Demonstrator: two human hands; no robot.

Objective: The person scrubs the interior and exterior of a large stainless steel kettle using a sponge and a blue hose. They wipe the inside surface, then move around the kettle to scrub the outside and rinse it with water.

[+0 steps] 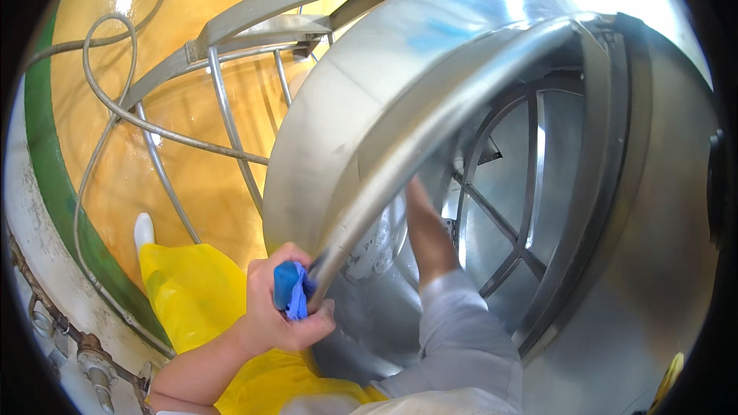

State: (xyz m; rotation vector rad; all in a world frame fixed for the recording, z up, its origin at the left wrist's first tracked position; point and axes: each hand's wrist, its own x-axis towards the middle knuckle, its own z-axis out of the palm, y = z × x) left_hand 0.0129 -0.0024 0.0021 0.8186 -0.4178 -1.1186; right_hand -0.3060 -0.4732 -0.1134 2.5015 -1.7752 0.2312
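My left hand (286, 303) is closed around a crumpled blue bundle (289, 289), whose exact kind I cannot make out. It presses against the lower end of the rounded steel rim (400, 154) of a big round vessel (330, 100). Through the vessel's opening reaches my right forearm (430, 242), in a rolled grey-white sleeve. The rim covers my right hand, so its fingers and anything in them are hidden. Deeper inside are curved steel bars (530, 161) with crossing struts, and a pale round patch (377, 250) shows on the inner wall.
Steel guard rails (223, 100) curve along the vessel's left. A grey hose (184, 141) loops over the wet yellow floor (192, 200). Green edging (54, 161) and a pale wall with pipe fittings (96, 361) lie far left. A yellow apron (192, 284) and white boot (144, 230) show below.
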